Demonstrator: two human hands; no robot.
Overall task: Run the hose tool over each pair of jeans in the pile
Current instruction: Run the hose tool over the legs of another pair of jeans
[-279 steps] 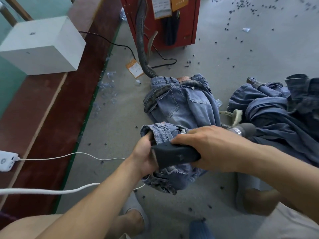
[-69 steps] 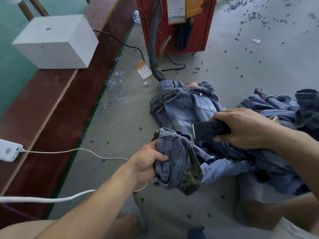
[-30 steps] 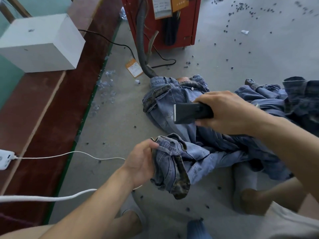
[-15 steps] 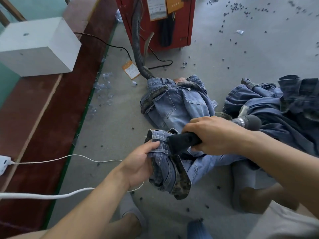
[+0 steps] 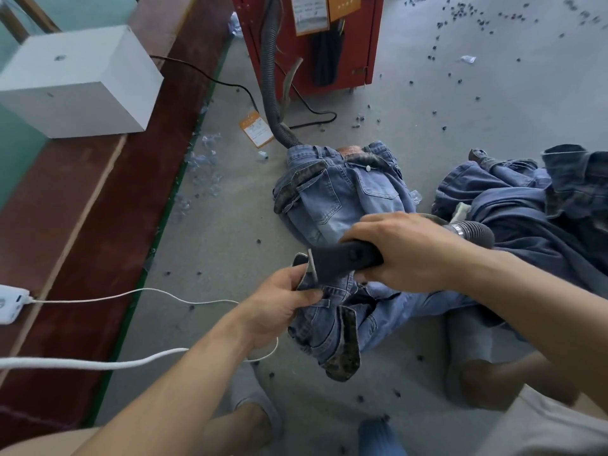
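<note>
My right hand (image 5: 404, 250) grips the dark hose tool (image 5: 342, 261), whose flat nozzle points left and lies on the bunched waistband of a light blue pair of jeans (image 5: 332, 320). My left hand (image 5: 279, 304) pinches that waistband just under the nozzle. The tool's ribbed grey hose (image 5: 473, 230) runs back from my right wrist. A second light blue pair (image 5: 339, 192) lies flat on the floor beyond. A pile of darker jeans (image 5: 526, 209) sits at the right.
A red machine (image 5: 316, 44) stands at the far end with a grey hose (image 5: 269, 80) running down to the jeans. A white box (image 5: 79, 80) sits on a reddish ledge at the left. White cables (image 5: 131, 360) cross the grey floor, which is strewn with small dark bits.
My right hand lowered the tool from above the far jeans down and left onto the waistband my left hand holds. In the last half second the nozzle slid further left over the fabric.
</note>
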